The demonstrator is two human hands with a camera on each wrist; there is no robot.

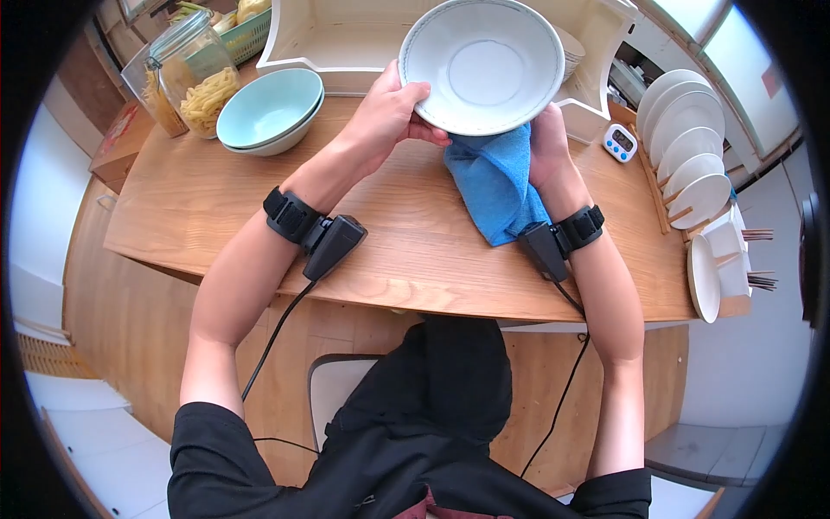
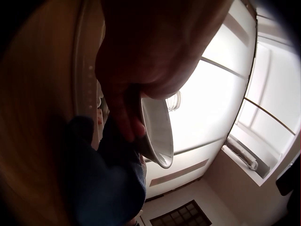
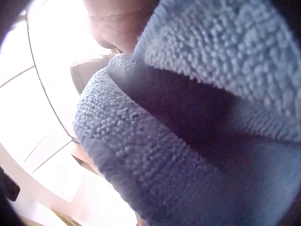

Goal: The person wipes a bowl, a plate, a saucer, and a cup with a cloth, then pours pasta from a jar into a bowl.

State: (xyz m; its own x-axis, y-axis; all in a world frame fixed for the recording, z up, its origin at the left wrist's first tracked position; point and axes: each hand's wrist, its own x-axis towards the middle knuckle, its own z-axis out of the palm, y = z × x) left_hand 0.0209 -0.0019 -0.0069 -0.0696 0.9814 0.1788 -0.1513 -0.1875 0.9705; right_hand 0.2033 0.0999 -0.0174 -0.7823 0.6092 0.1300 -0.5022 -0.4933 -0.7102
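Above the table's far side, a white shallow bowl [image 1: 481,73] with a thin patterned rim is held up, its inside facing the head camera. My left hand [image 1: 386,112] grips its left edge, thumb over the rim and fingers underneath; the left wrist view shows the bowl [image 2: 159,127] edge-on. At the bowl's lower right is my right hand [image 1: 547,151], holding a blue cloth [image 1: 493,182] against the underside, with its fingers mostly hidden. The cloth hangs down towards the tabletop. Up close in the right wrist view, the folded nubby cloth [image 3: 136,136] covers most of the picture.
Two stacked bowls [image 1: 270,108], light blue on top, stand left beside a glass jar of pasta [image 1: 203,95]. A cream open-fronted cabinet [image 1: 337,39] is behind. On the right are a small timer [image 1: 619,144] and a wooden rack of upright plates [image 1: 683,121].
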